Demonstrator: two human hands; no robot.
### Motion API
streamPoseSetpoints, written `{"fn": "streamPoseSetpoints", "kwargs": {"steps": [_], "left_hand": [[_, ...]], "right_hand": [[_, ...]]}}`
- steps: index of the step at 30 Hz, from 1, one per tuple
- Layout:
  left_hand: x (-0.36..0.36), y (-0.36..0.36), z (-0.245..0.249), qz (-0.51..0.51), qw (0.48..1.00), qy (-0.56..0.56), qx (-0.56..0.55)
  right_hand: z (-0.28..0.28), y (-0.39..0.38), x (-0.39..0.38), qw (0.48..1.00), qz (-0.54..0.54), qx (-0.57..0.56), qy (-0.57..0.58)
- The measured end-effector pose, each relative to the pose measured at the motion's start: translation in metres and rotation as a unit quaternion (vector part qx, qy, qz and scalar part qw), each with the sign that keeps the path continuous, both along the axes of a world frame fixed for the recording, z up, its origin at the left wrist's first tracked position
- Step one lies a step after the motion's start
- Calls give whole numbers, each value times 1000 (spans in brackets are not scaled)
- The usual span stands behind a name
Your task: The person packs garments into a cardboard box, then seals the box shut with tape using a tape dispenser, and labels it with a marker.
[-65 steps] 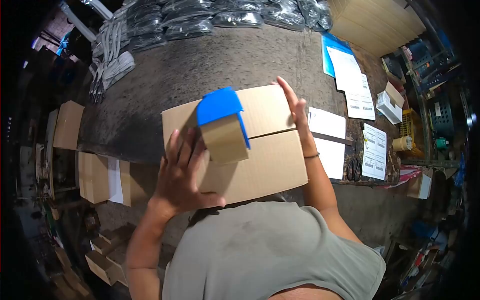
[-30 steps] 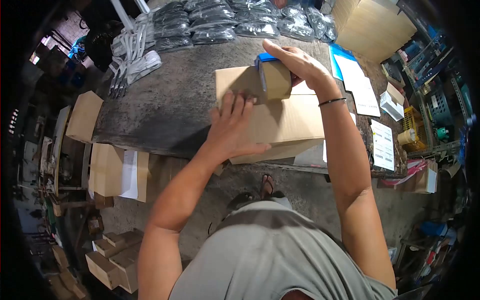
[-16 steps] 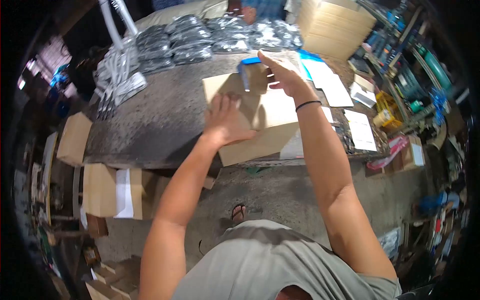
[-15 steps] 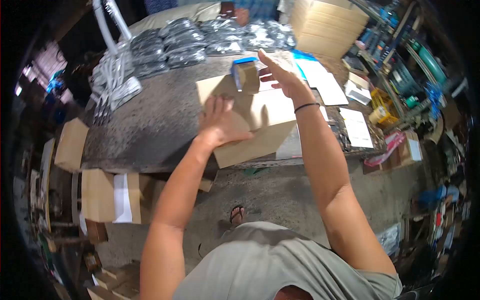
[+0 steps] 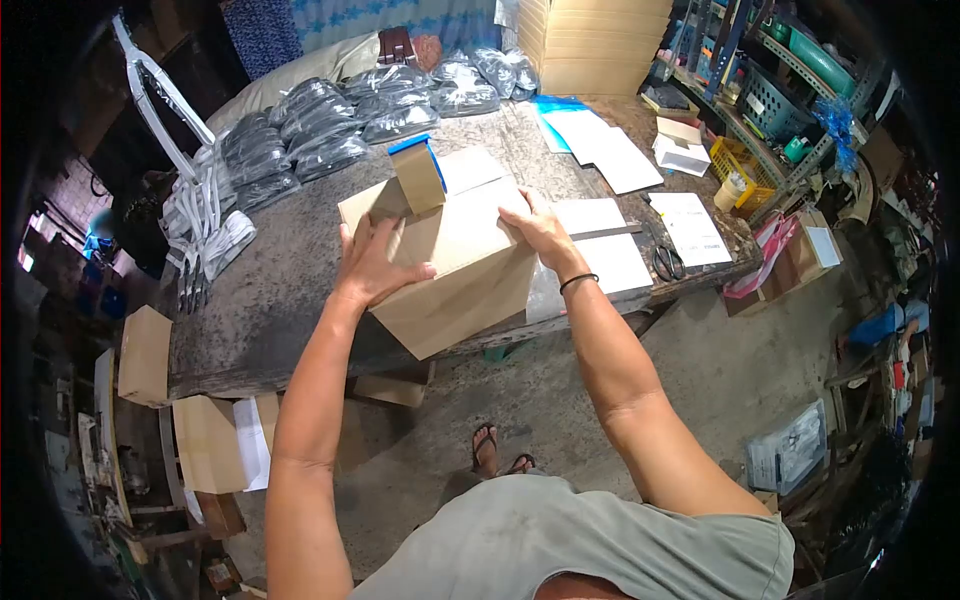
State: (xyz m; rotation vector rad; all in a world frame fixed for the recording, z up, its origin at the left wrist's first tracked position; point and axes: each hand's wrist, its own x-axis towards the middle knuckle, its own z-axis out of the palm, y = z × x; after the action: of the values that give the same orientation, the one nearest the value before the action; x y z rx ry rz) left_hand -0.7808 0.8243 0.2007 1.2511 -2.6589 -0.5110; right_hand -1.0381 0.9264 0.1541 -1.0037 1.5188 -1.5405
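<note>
While the box (image 5: 465,285) is sitting mid-frame, my left hand (image 5: 370,265) is lying splayed on its top; my right hand (image 5: 541,232) is touching its right edge, clasp uncertain. I'm judging it stiff, dentable, best taken by opposite edges.

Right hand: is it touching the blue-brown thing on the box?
Apart: the head view shows bare box top between the right hand and the blue-brown thing.

Looks like a workshop, judging by a scuffed bench (image 5: 265,290) below the fingers (image 5: 378,240), plastic-bagged goods (image 5: 325,120) stacked beyond them, cluttered metal shelving (image 5: 738,122) to their right, and cartons (image 5: 146,355) to their left.
</note>
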Motion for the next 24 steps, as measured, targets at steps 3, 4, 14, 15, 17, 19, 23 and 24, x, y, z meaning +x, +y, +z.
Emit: {"fn": "streamPoseSetpoints", "kwargs": {"steps": [3, 4, 14, 15, 17, 19, 23, 24], "left_hand": [[0, 0, -3, 1, 996, -92, -14], [0, 3, 3, 3, 996, -92, -16], [-7, 11, 2, -5, 988, -145, -44], [-8, 13, 5, 0, 987, -154, -35], [-8, 12, 4, 1, 987, -156, -36], [-9, 13, 5, 1, 987, -156, -35], [-12, 18, 10, 8, 984, -174, -35], [-12, 18, 9, 11, 984, -176, -36]], "right_hand": [[-7, -1, -1, 1000, -3, -6, 16], [-10, -1, -4, 1000, 3, -11, 18], [-21, -6, -13, 997, 5, -25, 71], [-23, -6, -14, 997, 5, -24, 72], [-26, -8, -16, 997, 21, -29, 70], [-43, -18, -25, 993, 3, -24, 113], [-63, -25, -35, 988, -13, -8, 153], [-54, -19, -33, 988, -14, -7, 154]]}}
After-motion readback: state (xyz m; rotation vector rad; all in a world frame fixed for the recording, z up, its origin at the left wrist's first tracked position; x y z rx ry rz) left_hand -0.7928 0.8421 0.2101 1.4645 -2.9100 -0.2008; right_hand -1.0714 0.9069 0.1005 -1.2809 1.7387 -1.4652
